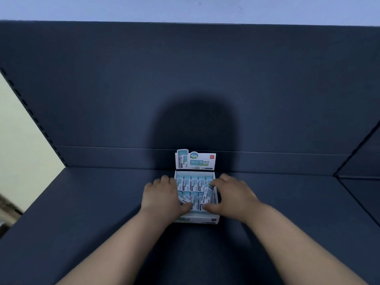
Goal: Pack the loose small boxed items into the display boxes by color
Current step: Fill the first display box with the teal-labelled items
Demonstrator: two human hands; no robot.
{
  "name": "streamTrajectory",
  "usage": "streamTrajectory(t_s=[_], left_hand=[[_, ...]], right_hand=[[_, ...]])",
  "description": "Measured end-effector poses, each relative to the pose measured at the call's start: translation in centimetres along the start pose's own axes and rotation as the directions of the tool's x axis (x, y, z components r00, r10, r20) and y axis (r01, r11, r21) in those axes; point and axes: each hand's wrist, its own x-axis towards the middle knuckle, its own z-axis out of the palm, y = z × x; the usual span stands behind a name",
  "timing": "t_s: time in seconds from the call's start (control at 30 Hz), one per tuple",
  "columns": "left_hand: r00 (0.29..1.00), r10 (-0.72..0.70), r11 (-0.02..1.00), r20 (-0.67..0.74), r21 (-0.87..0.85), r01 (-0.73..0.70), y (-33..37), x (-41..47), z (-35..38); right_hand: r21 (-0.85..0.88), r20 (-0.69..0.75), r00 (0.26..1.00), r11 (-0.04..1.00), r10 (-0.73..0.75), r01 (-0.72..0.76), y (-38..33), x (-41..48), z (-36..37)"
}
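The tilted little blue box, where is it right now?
In the head view the tilted box lies askew atop the packed rows at the right side of the display box, between the thumb and fingers of the right hand.

Header print on white-and-teal cardboard display box (196,220): too small to read. Its left wall and front-left contents: covered by left hand (162,196), grip unclear. Ends of tilted teal-and-white small boxed item (206,195): hidden under pinching right hand (232,198). Forearms (115,254): cut off at bottom edge.

Dim, bluish; head shadow on back panel (197,120); edges warped.
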Motion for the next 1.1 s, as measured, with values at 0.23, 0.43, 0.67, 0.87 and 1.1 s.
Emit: streamTrajectory(t_s=[0.23,0.43,0.67,0.87,1.1], left_hand=[[0.994,0.073,0.983,0.081,0.165,-0.085,0.3,1.0,-0.6],[0.974,0.191,0.965,0.119,0.16,-0.208,-0.6,1.7,-1.7],[0.908,0.387,0.9,0.16,0.148,-0.409,-0.9,2.2,-1.7],[0.893,0.353,0.932,0.278,-0.025,-0.361,-0.8,2.5,-1.6],[0.863,0.322,0.947,0.388,-0.128,-0.296,-0.8,2.9,-1.8]], right_hand=[[-0.005,0.006,0.999,0.999,-0.032,0.033,0.5,1.1,0.4],[-0.004,0.02,0.999,1.0,-0.031,0.031,1.0,1.8,0.7],[0.006,0.022,0.999,0.999,-0.036,0.036,1.1,2.6,0.7],[0.014,0.027,0.998,0.999,-0.049,0.048,1.2,2.9,0.9],[0.032,0.017,0.998,0.998,-0.06,0.059,1.1,2.9,1.0]])
